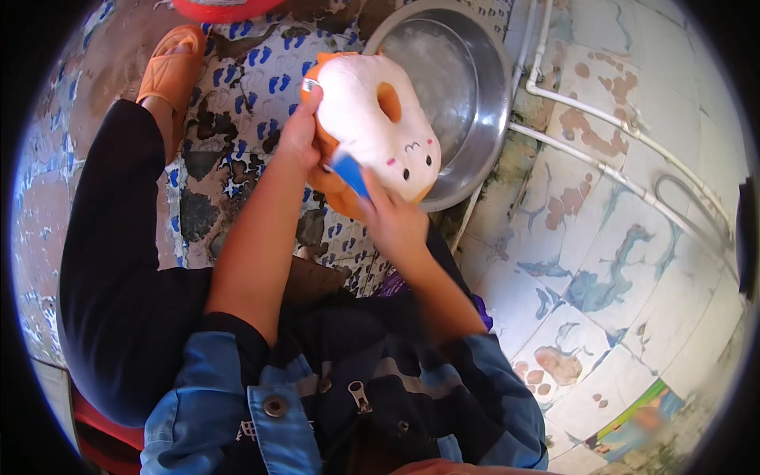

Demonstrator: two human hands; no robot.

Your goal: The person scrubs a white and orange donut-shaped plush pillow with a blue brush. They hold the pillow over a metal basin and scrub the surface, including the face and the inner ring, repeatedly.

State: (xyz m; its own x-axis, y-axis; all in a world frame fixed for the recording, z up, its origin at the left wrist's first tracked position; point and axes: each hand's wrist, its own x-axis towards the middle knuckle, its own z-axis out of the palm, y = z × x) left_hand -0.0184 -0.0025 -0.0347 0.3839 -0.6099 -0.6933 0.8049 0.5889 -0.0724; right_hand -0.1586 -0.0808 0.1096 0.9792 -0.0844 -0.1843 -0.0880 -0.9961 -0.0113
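Note:
A plush doughnut cushion [360, 111], white on its upper side and orange below, has a stitched little face and a hole through its middle. My left hand [302, 131] grips its left edge, near a small tag. In my right hand [396, 222] is a blue brush [351, 174], its pale, blurred end against the cushion's lower left side. The cushion is tilted over the left rim of a large metal basin [495, 103], which holds cloudy water. My left fingers are partly hidden behind the cushion.
Part of a red tub [226, 9] shows at the top edge. White pipes [586, 154] run along the tiled wall at right. The floor mat [249, 87] has blue footprints and worn, dark patches. My left foot wears an orange slipper [176, 67].

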